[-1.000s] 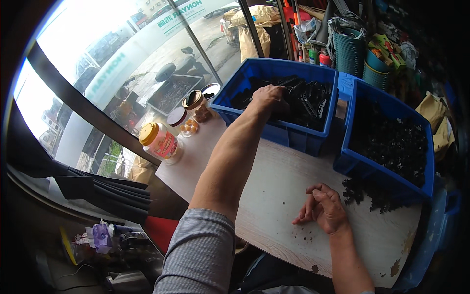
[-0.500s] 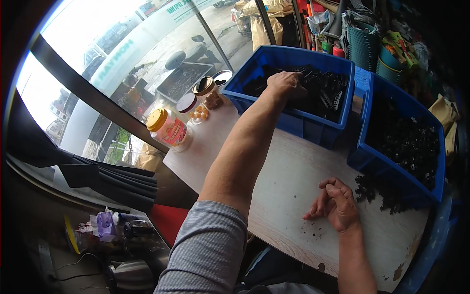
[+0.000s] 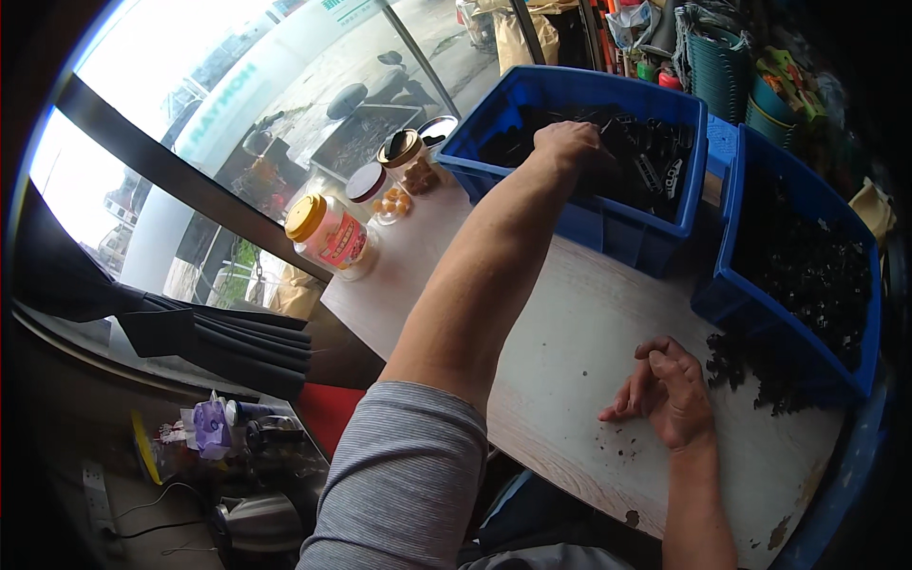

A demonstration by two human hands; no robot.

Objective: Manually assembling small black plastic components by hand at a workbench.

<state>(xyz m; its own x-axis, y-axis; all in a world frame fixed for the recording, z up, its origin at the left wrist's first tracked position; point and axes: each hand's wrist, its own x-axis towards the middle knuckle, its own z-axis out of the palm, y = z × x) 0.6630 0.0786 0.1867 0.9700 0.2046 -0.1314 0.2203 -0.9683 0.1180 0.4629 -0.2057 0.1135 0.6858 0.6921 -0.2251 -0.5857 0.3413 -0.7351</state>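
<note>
My left arm stretches across the table, and my left hand (image 3: 570,147) is down in the far blue bin (image 3: 617,224). Black plastic-looking parts (image 3: 660,142) lie loosely piled in that bin, some of them long and slotted. The fingers of this hand are hidden among the pile, so whatever they hold does not show. My right hand (image 3: 676,404) rests on the pale tabletop (image 3: 541,366), palm turned inward, fingers loosely curled and apart, with nothing seen in them. Beside it, a small heap of black clip-like pieces (image 3: 736,372) lies against the second blue bin (image 3: 714,299).
More small black pieces (image 3: 807,256) fill the right bin. Along the window side stand a yellow-lidded jar (image 3: 337,242), a dark-lidded jar (image 3: 382,198) and a brown-filled jar (image 3: 415,169). Lower left are a metal kettle (image 3: 256,522) and a purple package (image 3: 211,427).
The view has shifted slightly, so the bins sit a little further right. My left hand stays in the far bin; my right hand keeps its loose curl on the table.
</note>
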